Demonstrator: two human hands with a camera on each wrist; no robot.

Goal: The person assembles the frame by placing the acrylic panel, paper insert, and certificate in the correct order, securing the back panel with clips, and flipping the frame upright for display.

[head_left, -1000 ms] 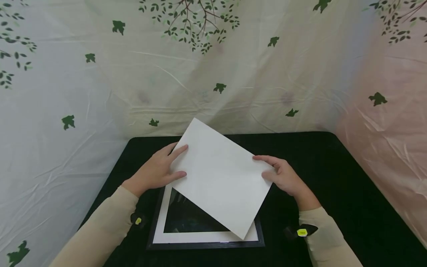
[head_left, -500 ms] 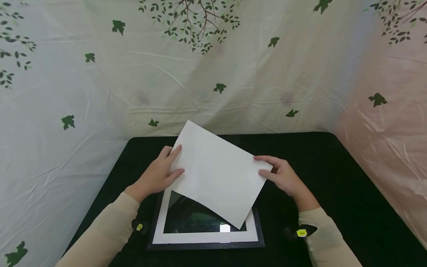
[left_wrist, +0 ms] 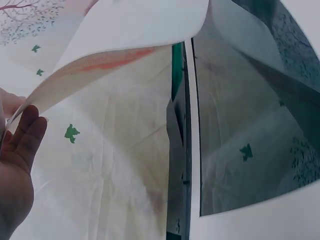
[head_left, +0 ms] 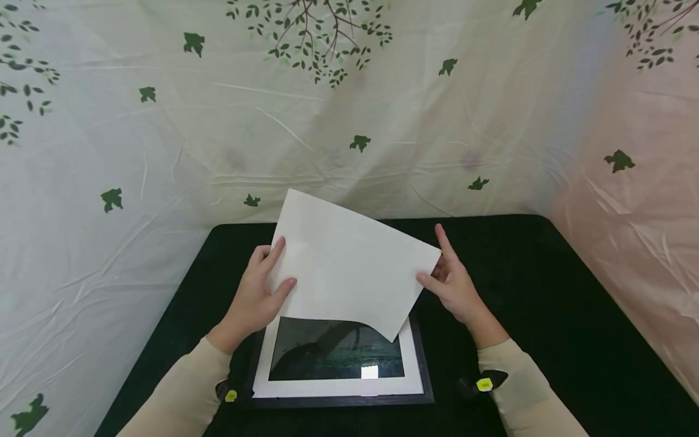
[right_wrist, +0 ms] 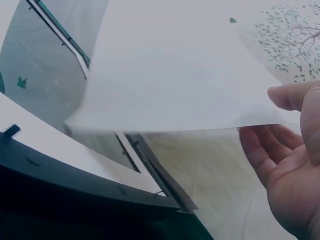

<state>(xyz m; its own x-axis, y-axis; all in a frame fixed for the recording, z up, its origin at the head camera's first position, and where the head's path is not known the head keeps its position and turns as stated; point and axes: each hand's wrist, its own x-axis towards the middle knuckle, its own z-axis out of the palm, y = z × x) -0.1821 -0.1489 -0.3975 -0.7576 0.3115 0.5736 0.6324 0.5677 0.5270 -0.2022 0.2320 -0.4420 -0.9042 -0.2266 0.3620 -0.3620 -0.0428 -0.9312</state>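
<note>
A white sheet of paper point(head_left: 349, 261), bowed along its near edge, is held aloft over a picture frame point(head_left: 338, 401). My left hand point(head_left: 252, 300) pinches its left edge, thumb on the face and other fingers behind. At the right corner, my right hand point(head_left: 457, 291) pinches the paper between thumb and fingers, its index finger extended upward. From the left wrist view, a reddish patch shows on the underside of the sheet point(left_wrist: 145, 22). The frame has a dark border, a white inner mat and a glossy dark panel point(head_left: 327, 358); its far part is hidden by the paper.
Black cloth covers the table point(head_left: 546, 315). Behind and at both sides hangs a pale curtain point(head_left: 415, 121) printed with leaves and branches. Dark bands with yellow tags point(head_left: 484, 384) sit at both sleeves.
The paper has turned counterclockwise and its near corner has risen, baring more of the dark panel. My left hand has shifted left; my right index finger has lifted off the edge.
</note>
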